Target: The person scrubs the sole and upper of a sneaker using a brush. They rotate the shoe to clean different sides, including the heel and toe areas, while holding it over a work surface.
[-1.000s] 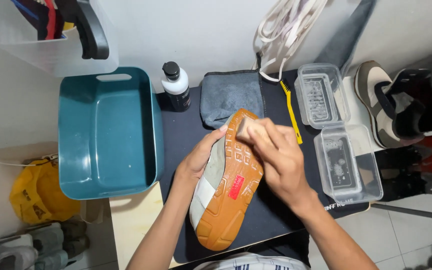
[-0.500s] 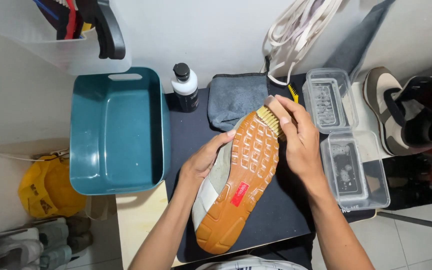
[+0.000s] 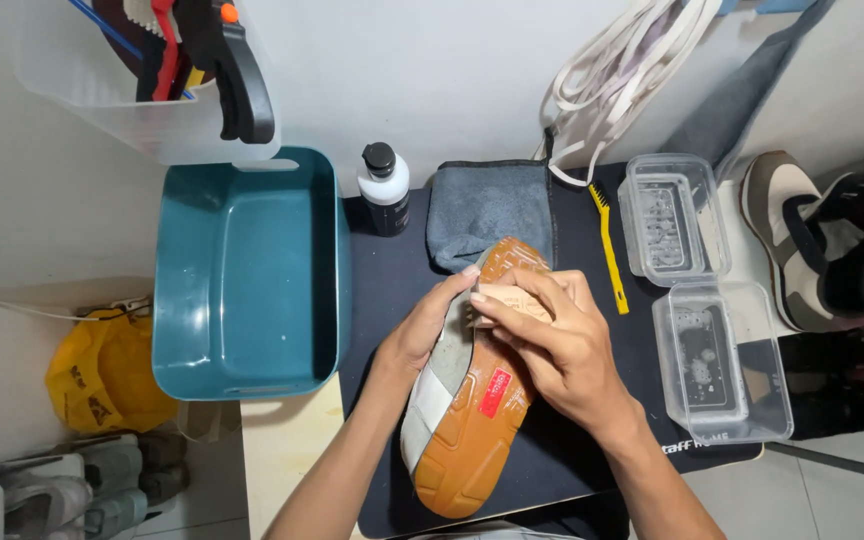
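Observation:
A sneaker (image 3: 472, 400) lies sole-up on a dark mat (image 3: 572, 450), its gum-coloured sole bearing a small red patch. My left hand (image 3: 422, 330) grips its side near the toe. My right hand (image 3: 552, 345) presses a wooden-backed brush (image 3: 502, 300) onto the forward part of the sole, fingers wrapped over the brush.
A teal plastic tub (image 3: 247, 275) stands at the left, a black-capped bottle (image 3: 384, 188) and a folded grey cloth (image 3: 487, 210) behind the shoe. A yellow brush (image 3: 609, 250) and two clear plastic containers (image 3: 697, 290) lie to the right, another sneaker (image 3: 812, 240) beyond them. White laces (image 3: 622, 70) hang above.
My right hand has drawn the brush back from the toe tip toward the middle of the sole. The left hand keeps its hold on the shoe.

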